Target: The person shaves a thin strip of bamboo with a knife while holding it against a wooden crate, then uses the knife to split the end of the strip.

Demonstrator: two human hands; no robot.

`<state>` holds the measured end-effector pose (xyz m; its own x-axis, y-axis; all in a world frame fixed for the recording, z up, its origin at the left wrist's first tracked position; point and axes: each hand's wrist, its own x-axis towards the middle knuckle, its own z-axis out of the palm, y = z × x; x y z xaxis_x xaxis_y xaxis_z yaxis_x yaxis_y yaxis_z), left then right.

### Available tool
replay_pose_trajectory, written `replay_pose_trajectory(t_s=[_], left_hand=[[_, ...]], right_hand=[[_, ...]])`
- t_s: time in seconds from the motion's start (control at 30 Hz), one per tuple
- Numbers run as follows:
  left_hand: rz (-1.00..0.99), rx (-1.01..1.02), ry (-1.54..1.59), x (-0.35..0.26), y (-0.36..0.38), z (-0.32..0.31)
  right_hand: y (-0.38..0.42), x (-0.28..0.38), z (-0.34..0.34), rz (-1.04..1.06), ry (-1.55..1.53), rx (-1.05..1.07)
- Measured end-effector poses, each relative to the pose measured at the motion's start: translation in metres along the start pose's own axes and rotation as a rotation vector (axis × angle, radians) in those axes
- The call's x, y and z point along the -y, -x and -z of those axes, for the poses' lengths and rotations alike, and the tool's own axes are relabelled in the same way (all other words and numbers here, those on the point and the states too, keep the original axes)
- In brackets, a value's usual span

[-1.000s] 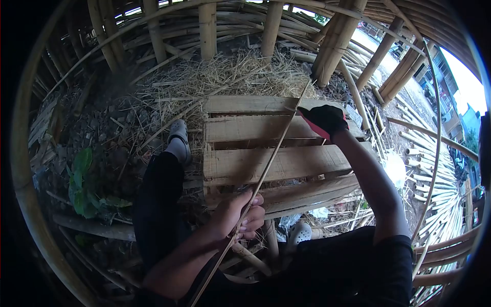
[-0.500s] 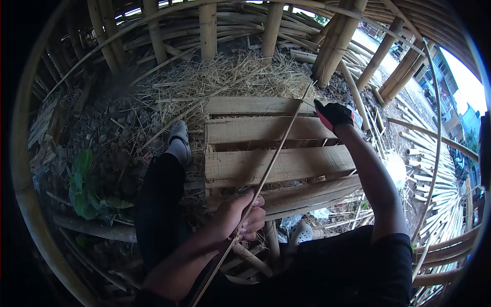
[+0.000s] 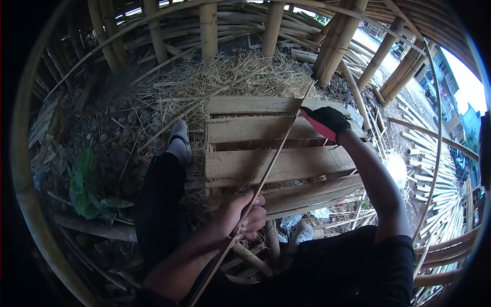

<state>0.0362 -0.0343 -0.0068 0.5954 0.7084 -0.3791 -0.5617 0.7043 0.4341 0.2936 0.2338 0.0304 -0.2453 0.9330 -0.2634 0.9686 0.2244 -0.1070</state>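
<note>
A long, thin bamboo strip [image 3: 276,156] runs diagonally from the lower edge up past the slatted wooden platform. My bare left hand [image 3: 239,217] is closed around its lower part, thumb on top. My right hand [image 3: 327,122], in a black and red glove, meets the strip near its upper end. Its fingers look pinched there, though the glove hides the fingertips and anything small between them. Below the strip lies the wooden slat platform [image 3: 238,130], with gaps between its boards.
Straw and shavings [image 3: 225,77] cover the ground behind the platform. Thick bamboo posts [image 3: 337,43] stand at the back. Many cut bamboo pieces [image 3: 440,199] lie at the right. A leafy green plant [image 3: 84,187] grows at the left. My foot in a grey clog [image 3: 179,135] rests beside the platform.
My right hand has moved left onto the strip, from slightly to its right, and has turned so more of the red glove side shows. My left hand has stayed in place.
</note>
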Motion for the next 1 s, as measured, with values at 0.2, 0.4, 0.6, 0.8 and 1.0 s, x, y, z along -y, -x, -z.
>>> replay_pose_trajectory(t_s=[0.2, 0.4, 0.6, 0.8, 1.0], left_hand=[[-0.021, 0.109, 0.08, 0.006, -0.004, 0.005], [0.004, 0.054, 0.078, 0.006, -0.003, 0.003], [-0.002, 0.059, 0.079, 0.0, -0.003, -0.003], [0.0, 0.033, 0.01, 0.003, -0.002, -0.002], [0.001, 0.044, 0.03, 0.0, -0.006, -0.001]], right_hand=[[0.077, 0.066, -0.023, 0.613, 0.335, -0.252], [0.051, 0.045, -0.012, 0.646, 0.405, -0.234], [-0.003, 0.002, -0.018, 0.345, 0.264, -0.292], [0.04, 0.041, -0.014, 0.345, 0.287, -0.126], [0.002, 0.012, -0.029, 0.076, 0.238, -0.341]])
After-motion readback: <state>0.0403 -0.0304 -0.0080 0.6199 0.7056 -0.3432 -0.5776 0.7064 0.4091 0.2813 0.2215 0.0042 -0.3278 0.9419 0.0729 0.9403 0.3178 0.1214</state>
